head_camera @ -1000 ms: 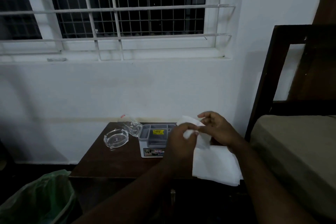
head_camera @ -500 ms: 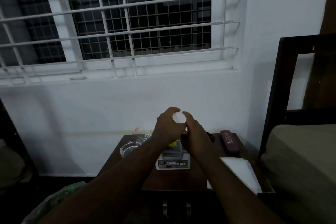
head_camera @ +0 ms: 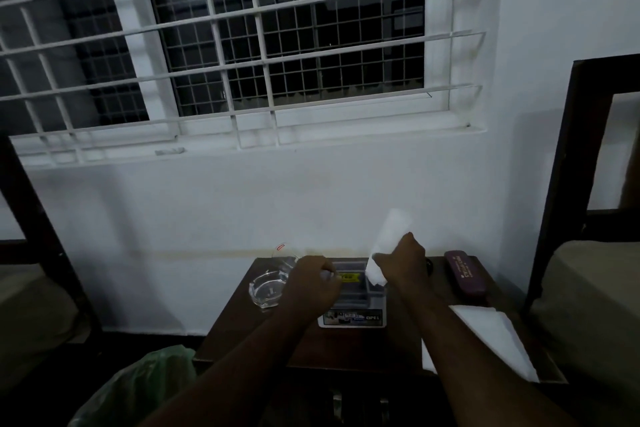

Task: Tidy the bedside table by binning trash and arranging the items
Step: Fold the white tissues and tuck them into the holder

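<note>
Bedside table [head_camera: 242, 333]: right hand [head_camera: 403, 262] grips white tissue [head_camera: 388, 239] upright.

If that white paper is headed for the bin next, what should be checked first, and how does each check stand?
1. Right hand has a grip on the folded white paper: ok.
2. Left hand free: cannot tell; it is closed, something pale shows at its fingers.
3. Green-lined bin open, left of the dark wooden bedside table: ok.
4. Clear glass ashtray stands apart from both hands: ok.
5. Whether the paper is trash: cannot tell.
</note>
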A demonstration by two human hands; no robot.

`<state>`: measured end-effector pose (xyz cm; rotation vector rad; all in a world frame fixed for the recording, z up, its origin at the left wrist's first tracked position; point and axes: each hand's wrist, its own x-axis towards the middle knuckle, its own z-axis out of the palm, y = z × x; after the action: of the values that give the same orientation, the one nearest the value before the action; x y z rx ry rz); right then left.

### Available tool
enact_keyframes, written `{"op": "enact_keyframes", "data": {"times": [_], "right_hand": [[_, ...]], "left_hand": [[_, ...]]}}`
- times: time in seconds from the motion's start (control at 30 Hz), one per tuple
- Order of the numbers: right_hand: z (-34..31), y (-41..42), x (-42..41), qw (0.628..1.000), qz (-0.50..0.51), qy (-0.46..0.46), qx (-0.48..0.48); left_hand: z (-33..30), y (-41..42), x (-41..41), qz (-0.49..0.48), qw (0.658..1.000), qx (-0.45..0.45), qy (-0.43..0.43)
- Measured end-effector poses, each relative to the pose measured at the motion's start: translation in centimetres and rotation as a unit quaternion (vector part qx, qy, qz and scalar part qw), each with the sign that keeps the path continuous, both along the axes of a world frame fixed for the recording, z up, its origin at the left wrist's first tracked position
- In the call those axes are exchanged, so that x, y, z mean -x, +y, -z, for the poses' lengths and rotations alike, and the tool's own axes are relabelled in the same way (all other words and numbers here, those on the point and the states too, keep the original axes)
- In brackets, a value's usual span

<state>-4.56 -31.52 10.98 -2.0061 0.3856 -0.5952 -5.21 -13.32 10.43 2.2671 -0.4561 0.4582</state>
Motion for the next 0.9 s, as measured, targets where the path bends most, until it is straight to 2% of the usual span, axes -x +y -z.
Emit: {"op": "enact_keyframes", "data": {"times": [0.13, 0.3, 0.53, 0.77, 0.9], "right_hand": [[0.9, 1.0, -0.3, 0.999, -0.027, -0.019, 0.043], [0.9, 1.3, -0.7, 0.993, 0.012, -0.023, 0.112], [0.7, 0.6, -0.8, 0.992, 0.015, -0.031, 0.12], [0.8, 0.5, -0.7, 0.995, -0.019, 0.062, 0.081], [0.5, 0.0, -0.7, 0.996, -0.013, 0.045, 0.076]], "left_hand": [[0.7, -0.4, -0.4, 0.005, 0.998, -0.058, 0.035], [1.5, -1.1, -0.4, -0.008, 0.993, -0.12, 0.024], [1.4, -1.7, -0.6, -0.002, 0.988, -0.148, 0.041], [1.3, -1.5, -0.7, 0.004, 0.986, -0.157, 0.046], [1.1, -1.6, -0.7, 0.007, 0.985, -0.166, 0.048]]}}
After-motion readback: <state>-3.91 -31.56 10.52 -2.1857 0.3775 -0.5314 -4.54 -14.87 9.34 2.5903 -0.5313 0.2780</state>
